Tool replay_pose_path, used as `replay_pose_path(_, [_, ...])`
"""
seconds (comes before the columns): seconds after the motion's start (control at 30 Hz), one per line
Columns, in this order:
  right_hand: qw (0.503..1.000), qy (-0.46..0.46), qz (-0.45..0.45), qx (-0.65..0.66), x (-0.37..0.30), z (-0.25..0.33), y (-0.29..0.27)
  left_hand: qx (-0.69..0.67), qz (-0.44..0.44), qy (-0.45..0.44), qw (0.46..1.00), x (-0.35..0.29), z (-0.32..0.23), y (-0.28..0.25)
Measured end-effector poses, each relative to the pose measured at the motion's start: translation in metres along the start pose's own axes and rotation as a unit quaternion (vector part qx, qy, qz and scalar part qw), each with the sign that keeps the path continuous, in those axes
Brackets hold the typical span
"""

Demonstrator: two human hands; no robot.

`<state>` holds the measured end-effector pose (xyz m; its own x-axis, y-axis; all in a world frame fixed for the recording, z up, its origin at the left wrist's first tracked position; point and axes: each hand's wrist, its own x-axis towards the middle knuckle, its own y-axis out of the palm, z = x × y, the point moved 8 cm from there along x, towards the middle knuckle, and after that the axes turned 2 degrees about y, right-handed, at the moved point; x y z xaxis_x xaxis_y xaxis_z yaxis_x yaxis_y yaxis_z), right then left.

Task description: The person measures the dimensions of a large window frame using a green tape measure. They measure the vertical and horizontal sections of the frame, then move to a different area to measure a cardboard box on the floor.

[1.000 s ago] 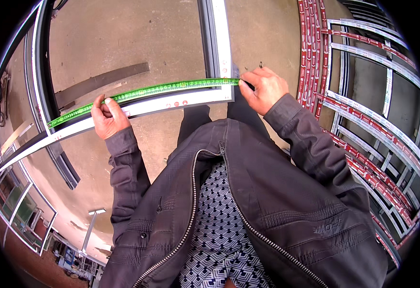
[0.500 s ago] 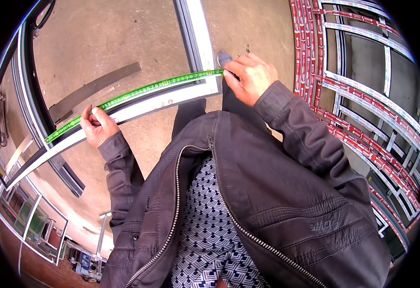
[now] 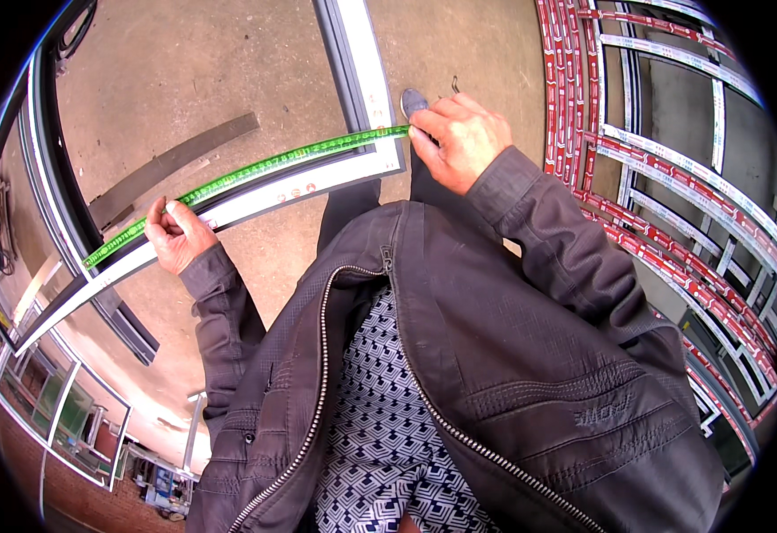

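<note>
A green measuring tape point(image 3: 264, 167) is stretched along the near bar of a white and dark grey window frame point(image 3: 317, 182). My left hand point(image 3: 177, 235) pinches the tape between thumb and fingers, a short way in from its left end, which lies by the frame's left upright. At the near right corner of the frame, my right hand point(image 3: 461, 142) closes round the tape's other end. What else sits inside that fist is hidden. The tape runs taut between both hands, just above the bar.
On the right stand stacked frames point(image 3: 673, 160) with red and white film strips. A flat grey strip point(image 3: 179, 164) lies on the floor inside the frame. Glazed panels point(image 3: 55, 409) lean at the lower left. My shoe point(image 3: 413, 102) shows beyond my right hand.
My view has shifted slightly. Both hands keep their grip on the measuring tape, with the right one drawn very slightly to the left.
</note>
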<state>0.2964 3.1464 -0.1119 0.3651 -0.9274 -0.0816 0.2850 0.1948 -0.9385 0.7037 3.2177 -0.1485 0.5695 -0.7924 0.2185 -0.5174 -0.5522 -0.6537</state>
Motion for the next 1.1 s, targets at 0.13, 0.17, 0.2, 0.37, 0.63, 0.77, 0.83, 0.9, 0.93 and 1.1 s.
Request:
replay_pose_path(0.13, [1.0, -0.005, -0.006, -0.001, 0.0, 0.001, -0.001, 0.01, -0.002, 0.001, 1.0, 0.0, 0.002, -0.001])
replay_pose_path(0.17, [1.0, -0.006, -0.006, -0.003, 0.0, 0.0, -0.001, 0.012, -0.004, 0.0, 1.0, 0.0, 0.001, -0.001])
replay_pose_path(0.2, [1.0, -0.007, -0.007, -0.005, 0.0, 0.0, -0.001, 0.013, -0.005, -0.001, 1.0, 0.0, 0.001, -0.001])
replay_pose_path(0.37, [1.0, -0.009, -0.014, -0.005, 0.002, -0.001, -0.001, 0.024, -0.004, -0.008, 1.0, 0.0, 0.001, -0.001])
replay_pose_path(0.63, [1.0, -0.009, -0.006, -0.007, 0.004, -0.001, 0.0, 0.016, -0.007, -0.001, 1.0, 0.0, -0.003, 0.0])
replay_pose_path(0.77, [1.0, -0.006, -0.001, -0.006, 0.005, -0.001, -0.001, 0.022, -0.004, -0.007, 1.0, 0.0, -0.006, 0.0])
replay_pose_path(0.83, [1.0, -0.006, 0.001, -0.003, 0.006, -0.001, -0.001, 0.024, -0.004, -0.016, 1.0, -0.001, -0.01, 0.0])
replay_pose_path(0.9, [1.0, -0.006, 0.0, -0.001, 0.005, -0.001, -0.001, 0.016, -0.003, -0.029, 0.999, -0.001, -0.013, 0.001])
replay_pose_path(0.93, [1.0, -0.007, 0.0, 0.0, 0.005, -0.001, -0.001, 0.016, -0.003, -0.027, 1.0, -0.001, -0.013, 0.001])
replay_pose_path(1.1, [1.0, -0.011, -0.006, 0.002, 0.005, -0.002, 0.0, 0.015, -0.004, -0.014, 1.0, 0.0, -0.005, 0.0])
